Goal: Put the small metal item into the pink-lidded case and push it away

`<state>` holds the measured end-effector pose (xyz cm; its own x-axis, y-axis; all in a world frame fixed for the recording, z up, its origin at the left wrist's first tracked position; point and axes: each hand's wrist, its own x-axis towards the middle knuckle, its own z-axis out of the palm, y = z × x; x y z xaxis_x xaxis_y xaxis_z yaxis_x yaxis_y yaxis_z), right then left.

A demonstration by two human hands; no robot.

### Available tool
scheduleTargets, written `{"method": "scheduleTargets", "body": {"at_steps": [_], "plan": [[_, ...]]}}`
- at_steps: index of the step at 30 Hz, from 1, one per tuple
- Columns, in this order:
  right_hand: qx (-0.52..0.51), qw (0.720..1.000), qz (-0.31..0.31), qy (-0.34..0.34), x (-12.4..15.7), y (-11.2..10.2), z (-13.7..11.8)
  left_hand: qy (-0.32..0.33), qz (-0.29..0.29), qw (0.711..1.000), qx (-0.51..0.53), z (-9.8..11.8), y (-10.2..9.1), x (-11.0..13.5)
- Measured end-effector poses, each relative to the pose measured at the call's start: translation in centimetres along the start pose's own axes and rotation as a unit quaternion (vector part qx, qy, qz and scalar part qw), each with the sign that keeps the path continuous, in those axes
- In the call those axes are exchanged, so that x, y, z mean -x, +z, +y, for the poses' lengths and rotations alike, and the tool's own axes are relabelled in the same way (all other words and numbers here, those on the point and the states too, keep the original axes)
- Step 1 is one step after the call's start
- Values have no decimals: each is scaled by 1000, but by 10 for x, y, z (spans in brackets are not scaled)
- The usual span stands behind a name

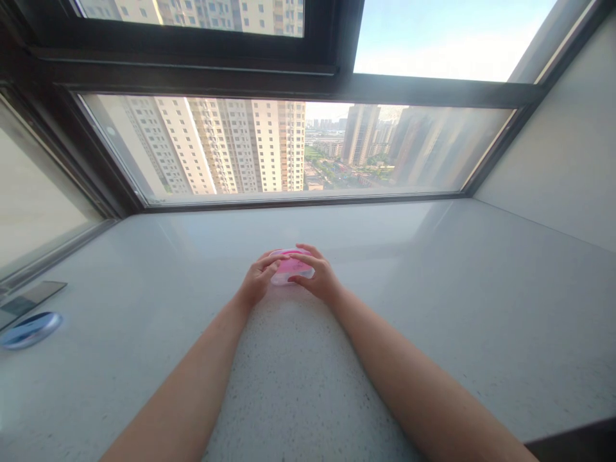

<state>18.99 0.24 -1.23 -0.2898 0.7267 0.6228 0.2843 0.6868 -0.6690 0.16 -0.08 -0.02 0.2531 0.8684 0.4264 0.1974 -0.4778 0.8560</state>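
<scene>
A small container (292, 278) with a pink top and a clear lower part sits on the pale speckled sill, near the middle of the view. My left hand (260, 277) grips it from the left, fingers laid along its upper edge. From the right, my right hand (318, 276) holds the same container, with the thumb low on its front and the fingers over its top. Parts of its sides are hidden behind my fingers, and its contents cannot be made out.
At the far left lie a blue oval object (31, 330) and a flat grey glassy piece (33, 301). The dark window frame (308, 203) bounds the sill (158, 308) at the back. A white wall (553, 147) stands on the right.
</scene>
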Motion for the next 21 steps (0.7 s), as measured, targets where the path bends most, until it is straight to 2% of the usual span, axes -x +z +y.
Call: {"method": "scheduleTargets", "body": {"at_steps": [9,13,16,18,21], "plan": [[8,1000,19,1,2,4,-5,1,14,999,42,1,2,0],[-28,998,42,38,-3,8,-3,-22,35,996,81,2,3,-1],[-13,995,69,65,-5,12,-3,-41,60,992,98,-1,5,-2],[23,996,55,64,-6,11,-6,-52,78,989,114,-4,7,-3],[123,991,-10,51,-9,4,-16,-70,93,983,144,-9,9,-2]]}}
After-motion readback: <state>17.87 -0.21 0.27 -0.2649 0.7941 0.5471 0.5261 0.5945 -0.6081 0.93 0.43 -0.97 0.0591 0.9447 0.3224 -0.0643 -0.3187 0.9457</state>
